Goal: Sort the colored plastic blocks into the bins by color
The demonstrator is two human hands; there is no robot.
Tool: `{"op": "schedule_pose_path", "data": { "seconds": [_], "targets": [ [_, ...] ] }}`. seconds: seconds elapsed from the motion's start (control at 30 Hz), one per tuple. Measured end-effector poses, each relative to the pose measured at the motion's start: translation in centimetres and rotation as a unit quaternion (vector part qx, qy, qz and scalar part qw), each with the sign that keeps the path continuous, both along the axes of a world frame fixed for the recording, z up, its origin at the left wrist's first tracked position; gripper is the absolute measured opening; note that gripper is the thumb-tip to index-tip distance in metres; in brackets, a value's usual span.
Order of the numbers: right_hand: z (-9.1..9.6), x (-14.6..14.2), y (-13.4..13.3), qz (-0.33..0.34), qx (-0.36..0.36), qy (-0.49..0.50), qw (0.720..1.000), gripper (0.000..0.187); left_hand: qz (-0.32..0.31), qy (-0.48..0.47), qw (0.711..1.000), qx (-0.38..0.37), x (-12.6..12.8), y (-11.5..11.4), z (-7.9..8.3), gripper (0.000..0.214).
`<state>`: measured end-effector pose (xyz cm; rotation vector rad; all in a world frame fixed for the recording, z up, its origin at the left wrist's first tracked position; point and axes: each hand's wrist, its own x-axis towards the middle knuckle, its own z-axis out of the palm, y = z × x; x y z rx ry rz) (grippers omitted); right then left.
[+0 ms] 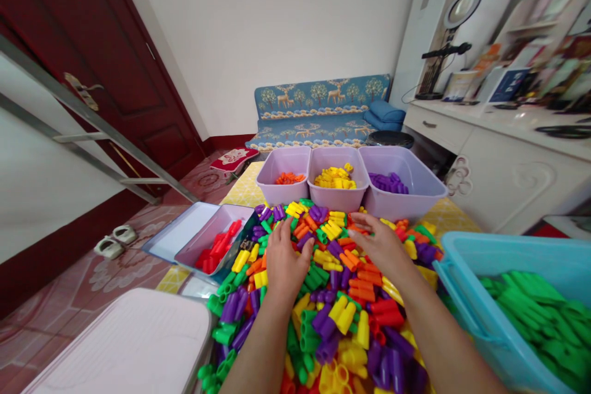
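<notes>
A heap of plastic tube blocks [323, 295] in red, orange, yellow, green and purple covers the table in front of me. My left hand [284, 258] lies palm down on the heap with its fingers spread, touching orange and green pieces. My right hand [381, 243] hovers just over the heap to the right, fingers stretched out and slightly curled, holding nothing. Behind the heap stand three lilac bins: one with orange blocks [289, 178], one with yellow blocks [336, 177], one with purple blocks [390, 183].
A lilac bin with red blocks [215, 249] sits at the left on a blue lid [178, 237]. A blue tub of green blocks [530, 308] stands at the right. A pale pink lid [129, 345] lies at the near left. A sofa, a white cabinet and a dark red door surround the table.
</notes>
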<state>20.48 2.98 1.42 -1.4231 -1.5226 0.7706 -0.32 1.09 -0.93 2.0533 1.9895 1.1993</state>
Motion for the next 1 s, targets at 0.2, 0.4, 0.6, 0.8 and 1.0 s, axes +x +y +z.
{"op": "schedule_pose_path", "data": {
  "seconds": [0.2,0.4,0.6,0.8,1.0],
  "targets": [
    [-1.2,-2.1,-0.9,0.072,-0.029,-0.204,0.976,0.067,-0.052,0.066,0.994,-0.075,0.5,-0.6,0.4,0.061],
    [-2.1,-2.6,-1.2,0.155,0.037,-0.192,0.968,0.063,-0.151,0.036,0.985,-0.079,0.3,-0.5,0.1,0.064],
    [-0.9,-2.9,-1.3,0.152,0.024,-0.108,0.982,0.052,-0.199,-0.069,0.975,-0.071,0.4,-0.4,0.4,0.061],
    [0.2,-2.9,-1.8,0.17,-0.018,-0.051,0.984,0.051,-0.222,-0.157,0.959,-0.077,0.7,-0.9,0.8,0.051],
    [0.7,-1.8,-1.6,0.132,-0.022,-0.129,0.983,0.046,-0.185,-0.138,0.971,-0.06,0.6,-0.9,1.4,0.034]
  ]
}}
